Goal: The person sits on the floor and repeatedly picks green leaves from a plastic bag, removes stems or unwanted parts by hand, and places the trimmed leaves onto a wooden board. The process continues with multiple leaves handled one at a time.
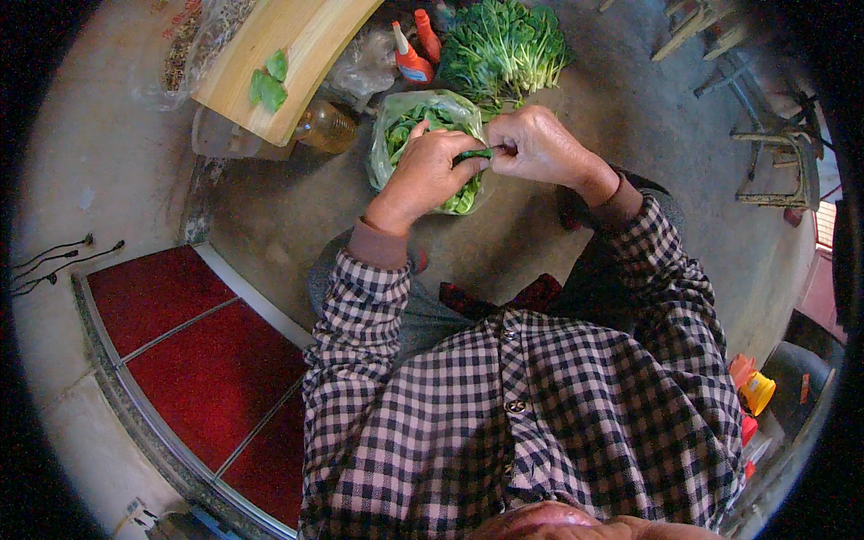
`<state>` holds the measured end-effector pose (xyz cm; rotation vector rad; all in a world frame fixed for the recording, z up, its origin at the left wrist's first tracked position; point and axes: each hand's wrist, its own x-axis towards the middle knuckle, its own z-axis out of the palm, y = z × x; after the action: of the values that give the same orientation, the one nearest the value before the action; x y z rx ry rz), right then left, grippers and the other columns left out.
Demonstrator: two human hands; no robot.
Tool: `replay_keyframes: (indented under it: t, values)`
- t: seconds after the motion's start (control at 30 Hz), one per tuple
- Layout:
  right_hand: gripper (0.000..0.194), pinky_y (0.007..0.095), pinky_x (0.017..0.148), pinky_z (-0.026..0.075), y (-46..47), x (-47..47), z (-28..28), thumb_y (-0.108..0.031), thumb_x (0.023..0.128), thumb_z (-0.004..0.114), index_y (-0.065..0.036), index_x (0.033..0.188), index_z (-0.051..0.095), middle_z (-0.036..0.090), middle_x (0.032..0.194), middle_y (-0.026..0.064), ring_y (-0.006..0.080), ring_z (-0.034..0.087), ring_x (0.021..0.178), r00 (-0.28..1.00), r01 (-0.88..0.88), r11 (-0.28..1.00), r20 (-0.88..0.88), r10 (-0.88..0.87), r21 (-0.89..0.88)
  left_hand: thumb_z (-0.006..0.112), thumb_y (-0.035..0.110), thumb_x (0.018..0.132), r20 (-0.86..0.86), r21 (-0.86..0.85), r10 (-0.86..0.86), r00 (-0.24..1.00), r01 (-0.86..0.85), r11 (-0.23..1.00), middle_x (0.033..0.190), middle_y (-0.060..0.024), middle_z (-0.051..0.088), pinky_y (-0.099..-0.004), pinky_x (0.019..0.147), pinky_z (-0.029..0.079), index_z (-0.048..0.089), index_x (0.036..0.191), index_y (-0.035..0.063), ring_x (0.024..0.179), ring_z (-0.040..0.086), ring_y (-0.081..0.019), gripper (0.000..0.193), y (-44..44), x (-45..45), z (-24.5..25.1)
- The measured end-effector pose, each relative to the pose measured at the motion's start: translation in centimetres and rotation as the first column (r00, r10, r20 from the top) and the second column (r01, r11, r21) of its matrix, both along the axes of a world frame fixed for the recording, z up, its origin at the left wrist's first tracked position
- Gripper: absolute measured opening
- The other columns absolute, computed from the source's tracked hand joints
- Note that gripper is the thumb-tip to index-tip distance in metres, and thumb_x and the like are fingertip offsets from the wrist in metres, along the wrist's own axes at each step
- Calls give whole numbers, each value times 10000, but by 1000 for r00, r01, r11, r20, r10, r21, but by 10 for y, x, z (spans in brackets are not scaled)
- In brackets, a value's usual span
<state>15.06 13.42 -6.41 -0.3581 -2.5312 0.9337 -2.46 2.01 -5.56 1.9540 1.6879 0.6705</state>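
My left hand (435, 165) pinches a dark green leaf (472, 154) between thumb and fingers. The fingers of my right hand (533, 145) are closed at the leaf's other end, close beside the left fingertips. Under and behind my left hand stands a clear plastic bag (380, 152) holding green leaves (464, 201). Beyond my hands, a large bunch of leafy greens (503, 47) with pale stems lies on the floor.
A wooden board (297, 40) bearing pieces of green leaf (268, 91) is at the upper left. Near it are a plastic jar (327, 128), crumpled clear plastic (364, 64) and red bottles (413, 66). A wooden stool (779, 169) stands at the right.
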Motion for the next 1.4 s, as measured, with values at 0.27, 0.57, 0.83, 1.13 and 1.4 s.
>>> replay_keyframes:
  t: [0.27, 0.57, 0.83, 1.13, 1.4]
  values:
    - [227, 338, 455, 411, -9, -9, -11, -131, 658, 726, -29, 620, 527, 510, 550, 114, 207, 508, 471, 970, 164, 961, -141, -198, -221, 690, 180, 782, 43, 116, 65, 997, -70, 991, 813, -67, 672, -559, 1013, 293, 711, 922, 115, 847, 621, -259, 156, 3, 1, 1]
    - [165, 268, 479, 426, -17, -18, -19, -90, 677, 705, -3, 644, 569, 551, 563, 36, 60, 493, 549, 927, 243, 855, -150, -344, -458, 692, 145, 783, -2, 152, 130, 992, -128, 980, 890, -67, 697, -515, 1049, 285, 704, 950, 93, 898, 638, -244, 175, 3, 4, 1]
    - [163, 252, 506, 424, -13, -20, -30, -130, 717, 679, 12, 681, 605, 575, 598, 15, 54, 502, 592, 916, 264, 784, -107, -386, -562, 710, 172, 763, 16, 213, 208, 978, -207, 955, 836, -66, 695, -527, 1046, 269, 711, 888, 109, 827, 626, -248, 140, 5, 10, -7]
    - [231, 356, 497, 454, 8, -6, -18, -210, 726, 708, -22, 665, 590, 597, 591, 123, 205, 563, 497, 1000, 13, 969, -6, -15, -248, 718, 169, 745, -50, 175, 129, 990, -119, 977, 817, -55, 684, -526, 1067, 263, 713, 883, 118, 835, 623, -236, 147, 3, 6, -8]
    - [233, 446, 529, 472, 0, -8, -11, -239, 690, 679, -35, 645, 576, 576, 601, 179, 383, 585, 570, 997, 74, 996, 30, -75, 41, 704, 148, 747, -57, 181, 138, 989, -126, 976, 788, -60, 676, -516, 1067, 274, 713, 868, 108, 822, 621, -242, 128, 4, 7, -7]
